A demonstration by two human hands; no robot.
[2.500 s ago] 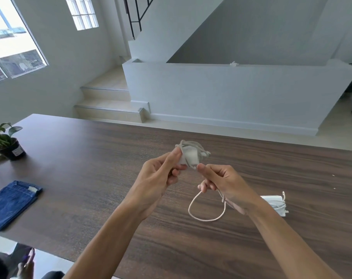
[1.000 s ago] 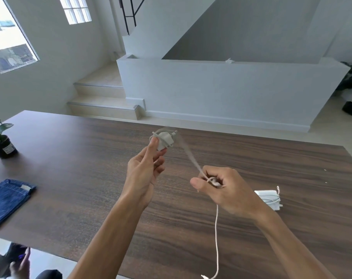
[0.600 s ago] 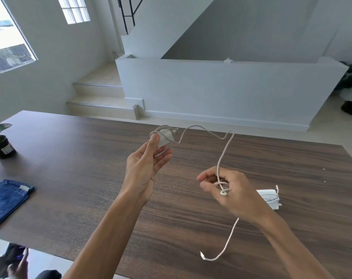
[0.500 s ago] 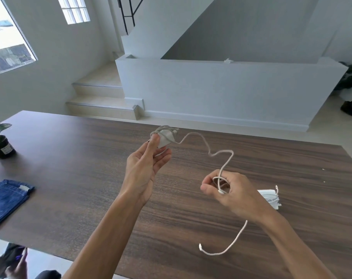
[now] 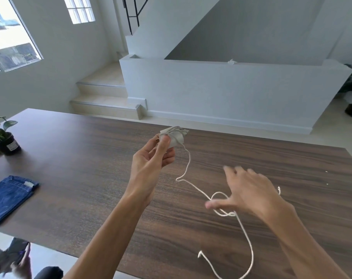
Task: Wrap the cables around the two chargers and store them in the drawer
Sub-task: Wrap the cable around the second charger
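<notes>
My left hand (image 5: 151, 162) is raised above the brown table (image 5: 70, 158) and pinches a small white charger (image 5: 174, 136) with several turns of cable round it. The rest of the white cable (image 5: 189, 162) hangs from the charger, loops beside my right thumb and trails down to its free plug end (image 5: 200, 253) near the table's front edge. My right hand (image 5: 249, 190) is blurred, with fingers spread over the cable loop. It hides the second wrapped charger; only a bit of that charger's cable (image 5: 279, 190) shows beside the hand.
A potted plant (image 5: 4, 137) stands at the table's left end, and folded blue jeans (image 5: 10, 198) lie nearer the front left. A person holding a phone (image 5: 12, 260) is below the front left edge. Stairs and a white half wall stand beyond the table.
My right hand has opened and let the cable slip; the loose cable has dropped lower toward the table. My left hand still holds the charger, raised as before.
</notes>
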